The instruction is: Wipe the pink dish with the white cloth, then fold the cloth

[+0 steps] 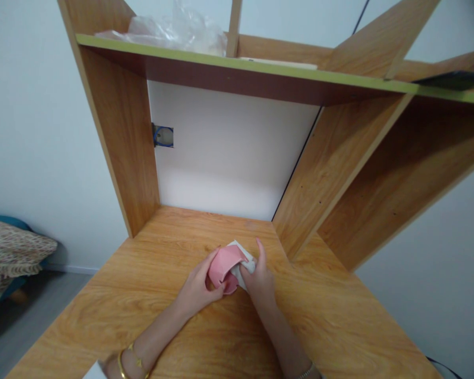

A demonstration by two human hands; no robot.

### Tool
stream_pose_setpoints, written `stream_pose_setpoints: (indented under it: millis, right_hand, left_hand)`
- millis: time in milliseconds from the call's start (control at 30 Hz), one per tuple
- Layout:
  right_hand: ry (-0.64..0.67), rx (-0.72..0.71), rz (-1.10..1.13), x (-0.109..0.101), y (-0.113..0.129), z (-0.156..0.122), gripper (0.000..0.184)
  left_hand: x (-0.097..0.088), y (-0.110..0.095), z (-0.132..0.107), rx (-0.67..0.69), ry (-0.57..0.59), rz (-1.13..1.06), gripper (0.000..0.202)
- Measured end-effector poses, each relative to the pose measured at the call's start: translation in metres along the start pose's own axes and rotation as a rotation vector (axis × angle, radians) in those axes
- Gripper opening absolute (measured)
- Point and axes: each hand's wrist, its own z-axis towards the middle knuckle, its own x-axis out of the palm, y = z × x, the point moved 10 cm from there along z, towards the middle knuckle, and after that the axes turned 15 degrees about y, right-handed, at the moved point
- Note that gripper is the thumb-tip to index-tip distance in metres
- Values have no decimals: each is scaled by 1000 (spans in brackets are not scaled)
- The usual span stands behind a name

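A pink bowl with an angular, notched rim is held tilted on its side just above the wooden desk. My left hand grips it from the left, thumb at the lower rim and fingers around the far side. My right hand pinches a white tissue or cloth and presses it against the bowl's open right side; the index finger points up. Part of the tissue lies behind the bowl, and the bowl's inside is mostly hidden.
The wooden desk runs under both hands. A shelf edge crosses above, with crumpled clear plastic on it. Wooden uprights stand to the right. An open wall socket box is at the back. A blanket-covered seat stands left.
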Motion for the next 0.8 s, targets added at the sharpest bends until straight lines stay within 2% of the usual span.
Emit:
stream_pose_setpoints:
  millis: [167, 300, 400, 567, 633, 700, 800]
  right_hand:
    - [97, -28, -34, 11, 3, 2, 69]
    - [131, -96, 66, 17, 7, 0, 69]
    - [108, -109, 173, 17, 5, -1, 70]
    - [-50, -140, 455, 11, -1, -4, 66]
    - [-74, -181, 560, 13, 1, -4, 64]
    - [-44, -209, 631, 18, 4, -2, 65]
    - [-20, -184, 608, 22, 5, -1, 68]
  left_hand:
    - [2, -6, -1, 18, 28, 50, 71]
    - [1, -8, 0, 45, 32, 80, 67]
    - [0, -1, 2, 14, 11, 65, 68]
    - [5, 10, 2, -45, -3, -74, 89]
    - [10, 9, 2, -24, 11, -135, 86]
    - [11, 8, 1, -26, 9, -176, 80]
    - [8, 10, 0, -75, -14, -197, 75]
